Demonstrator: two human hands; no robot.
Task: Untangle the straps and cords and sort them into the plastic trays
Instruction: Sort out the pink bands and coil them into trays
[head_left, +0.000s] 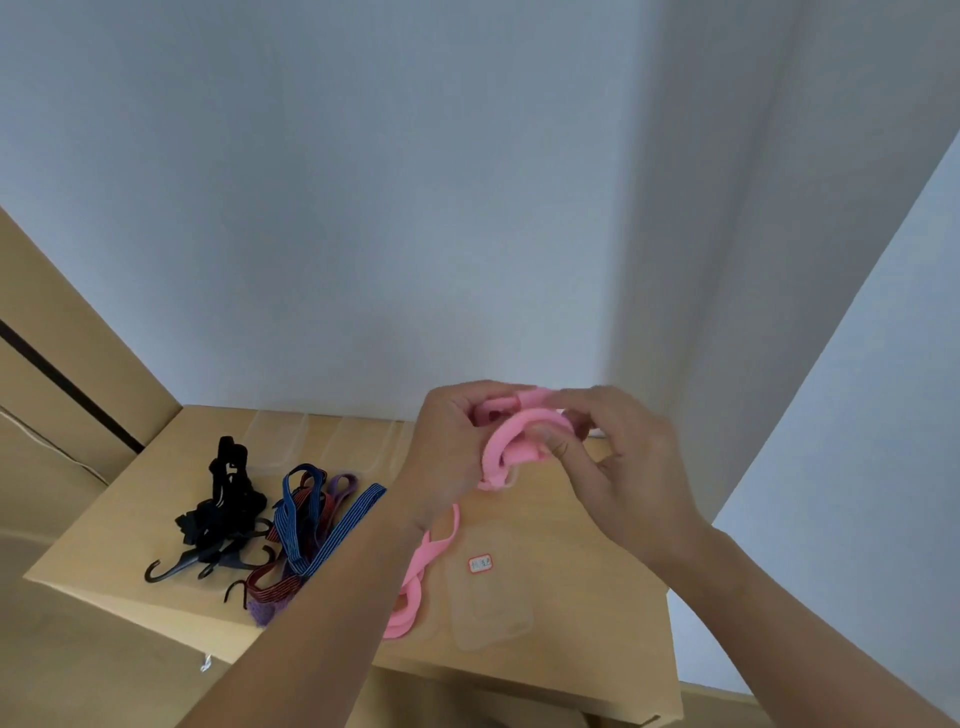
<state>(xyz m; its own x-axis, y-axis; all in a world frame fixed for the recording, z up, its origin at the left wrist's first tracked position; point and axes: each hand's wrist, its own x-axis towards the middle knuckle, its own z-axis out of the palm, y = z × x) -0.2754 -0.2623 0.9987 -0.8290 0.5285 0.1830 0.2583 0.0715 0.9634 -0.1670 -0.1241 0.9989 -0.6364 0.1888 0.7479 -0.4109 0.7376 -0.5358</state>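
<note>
Above the cardboard box top, my left hand (451, 441) and my right hand (618, 457) both grip a pink strap (511, 441), its loops bunched between my fingers. The strap's loose end hangs down behind my left forearm to the box surface (410, 603). A tangle of black straps with hooks (218, 512) lies at the left. Beside it sit blue striped (332, 530), red and purple cords (343, 486). Clear plastic trays (280, 436) stand in a row at the back. A clear lid with a red label (488, 603) lies under my hands.
The work surface is a cardboard box (597, 639) with edges close at front and right. More cardboard boxes (57, 364) stand at the left. A pale wall and curtain rise behind.
</note>
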